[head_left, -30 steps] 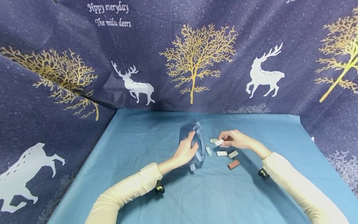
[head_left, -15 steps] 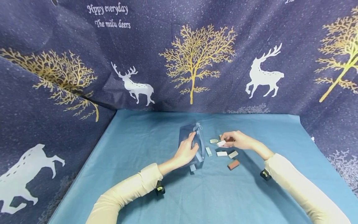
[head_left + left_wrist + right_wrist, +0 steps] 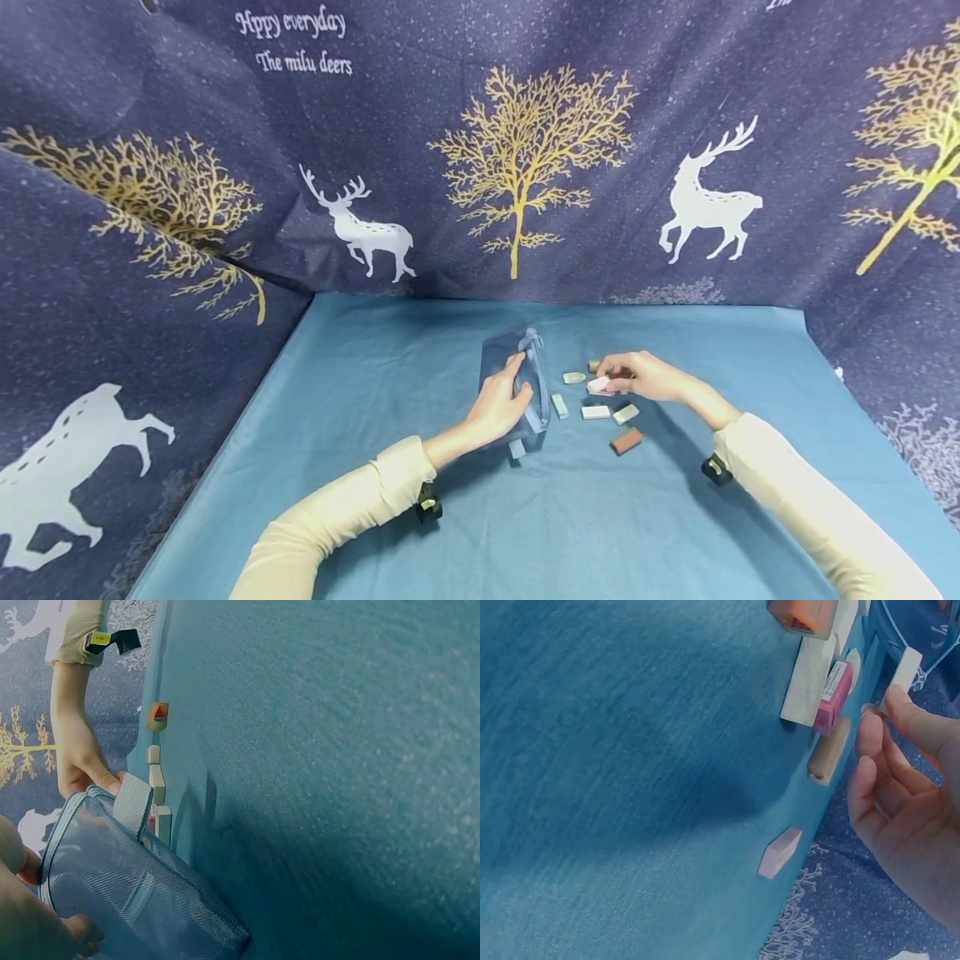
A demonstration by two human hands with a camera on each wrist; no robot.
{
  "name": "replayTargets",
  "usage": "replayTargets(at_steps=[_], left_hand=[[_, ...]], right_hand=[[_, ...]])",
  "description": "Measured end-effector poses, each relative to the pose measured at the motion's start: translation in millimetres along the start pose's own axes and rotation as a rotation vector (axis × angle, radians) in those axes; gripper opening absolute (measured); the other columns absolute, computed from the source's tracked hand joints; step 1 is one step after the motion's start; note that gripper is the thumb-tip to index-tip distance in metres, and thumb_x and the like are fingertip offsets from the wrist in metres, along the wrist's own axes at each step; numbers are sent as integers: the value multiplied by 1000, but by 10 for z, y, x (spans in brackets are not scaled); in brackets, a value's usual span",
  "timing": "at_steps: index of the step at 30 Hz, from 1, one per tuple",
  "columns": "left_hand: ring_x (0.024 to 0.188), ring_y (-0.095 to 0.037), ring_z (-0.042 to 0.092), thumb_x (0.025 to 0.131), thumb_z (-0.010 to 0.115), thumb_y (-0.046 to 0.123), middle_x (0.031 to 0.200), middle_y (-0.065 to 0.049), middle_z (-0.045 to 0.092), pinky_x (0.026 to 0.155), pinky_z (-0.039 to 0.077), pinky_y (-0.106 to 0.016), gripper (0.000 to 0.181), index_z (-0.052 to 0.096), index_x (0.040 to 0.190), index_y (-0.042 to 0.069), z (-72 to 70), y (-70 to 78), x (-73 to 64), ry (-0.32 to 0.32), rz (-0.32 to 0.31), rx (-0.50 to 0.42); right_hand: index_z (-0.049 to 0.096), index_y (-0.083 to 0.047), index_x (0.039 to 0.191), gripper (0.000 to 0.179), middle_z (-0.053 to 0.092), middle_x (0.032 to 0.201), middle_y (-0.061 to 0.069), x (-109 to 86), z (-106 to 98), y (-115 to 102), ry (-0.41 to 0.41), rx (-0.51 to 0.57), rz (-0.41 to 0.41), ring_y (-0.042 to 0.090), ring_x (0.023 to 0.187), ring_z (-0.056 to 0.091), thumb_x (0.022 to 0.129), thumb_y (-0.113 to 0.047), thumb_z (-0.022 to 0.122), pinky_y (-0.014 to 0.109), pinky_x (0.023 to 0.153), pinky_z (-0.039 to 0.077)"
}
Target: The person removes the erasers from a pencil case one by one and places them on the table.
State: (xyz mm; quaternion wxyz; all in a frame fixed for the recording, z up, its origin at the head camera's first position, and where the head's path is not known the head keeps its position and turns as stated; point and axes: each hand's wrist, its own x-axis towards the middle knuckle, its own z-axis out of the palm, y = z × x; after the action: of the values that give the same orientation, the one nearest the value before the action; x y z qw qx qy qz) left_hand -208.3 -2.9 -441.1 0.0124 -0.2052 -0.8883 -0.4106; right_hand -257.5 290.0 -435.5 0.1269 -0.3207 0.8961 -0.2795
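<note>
My left hand (image 3: 498, 404) grips a blue see-through mesh zip pouch (image 3: 172, 900), which stands with its zipped mouth toward the right. In the left wrist view its thumb and a fingertip show at the pouch; the other fingers are partly hidden. My right hand (image 3: 645, 377) pinches a small white eraser-like block (image 3: 905, 671) between thumb and index finger, raised above the cloth. Below that hand lies a pink block (image 3: 834, 696) with a printed label. A tan block (image 3: 829, 754) lies near it, just beyond the fingers in the head view.
Several more blocks lie between pouch and right hand: a pale green one (image 3: 573, 377), a mint one (image 3: 560, 406), a white one (image 3: 596, 412), a cream one (image 3: 626, 413) and an orange-brown one (image 3: 626, 441). Blue cloth (image 3: 420, 358) covers the table; a patterned curtain (image 3: 450, 208) hangs behind.
My right hand has shifted slightly right with the white block, away from the pale green one. The tan block behind the fingers has come into view. My left hand and the pouch stay put.
</note>
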Motion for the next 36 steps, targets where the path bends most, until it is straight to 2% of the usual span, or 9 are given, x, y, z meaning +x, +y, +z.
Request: replayTargets(at_steps=[9,12,14,21,25,28,31,34,36], left_hand=[[132,-25,36,91,41,24,146,-13,33,105,35,-39,57,28,143,5,7,-7,7,-15,-12,-1],[101,-28,60,91,41,23,146,-12,33,99,40,-37,57,28,144,5,-7,-2,11,-20,-15,0],[79,-29,60,91,41,22,146,-12,33,94,41,-35,56,28,144,6,-18,1,13,-19,-19,-2],[97,-23,58,91,42,23,146,-12,33,90,41,-34,57,29,143,6,-34,4,21,-16,-26,-14],[68,-24,53,91,41,24,147,-11,33,86,42,-33,57,29,144,7,-28,-5,20,-22,-34,-16],[98,-26,60,91,41,24,146,-11,32,92,43,-36,57,28,144,7,-18,-15,15,-24,-34,-18],[128,-24,42,91,41,24,146,-12,33,97,40,-37,57,29,144,6,-9,-23,10,-26,-34,-13],[95,-21,61,91,41,23,146,-12,32,89,44,-34,56,28,144,7,0,-32,6,-34,-36,-10],[60,-17,55,91,41,23,146,-12,32,81,45,-32,56,28,144,7,-2,-30,9,-37,-34,-12]], right_hand=[[60,-10,111,22,63,83,6,-56,-16,53,6,8,23,19,68,61,90,-13,55,24,56,46],[60,-14,110,21,63,82,7,-71,-26,68,8,4,41,19,68,61,90,-15,55,24,57,46],[60,-16,109,20,63,81,7,-84,-37,74,13,3,49,20,68,61,90,-16,55,25,56,46],[61,-16,108,20,63,78,6,-136,-77,114,52,-24,48,21,65,60,89,-16,56,24,54,44],[60,-13,110,21,63,79,7,-171,-92,116,43,-22,55,22,65,60,89,-15,56,24,54,44],[59,-10,111,22,63,79,8,-207,-96,123,32,-17,72,22,66,59,89,-14,55,24,54,43],[59,-9,111,23,64,80,8,-242,-95,139,27,-14,91,21,66,59,89,-13,55,24,55,43],[59,-11,111,22,64,80,8,-265,-97,158,26,-14,106,20,67,60,89,-13,55,24,56,44],[59,-13,110,21,63,79,7,-272,-104,168,27,-13,114,20,66,59,89,-14,56,24,55,43]])
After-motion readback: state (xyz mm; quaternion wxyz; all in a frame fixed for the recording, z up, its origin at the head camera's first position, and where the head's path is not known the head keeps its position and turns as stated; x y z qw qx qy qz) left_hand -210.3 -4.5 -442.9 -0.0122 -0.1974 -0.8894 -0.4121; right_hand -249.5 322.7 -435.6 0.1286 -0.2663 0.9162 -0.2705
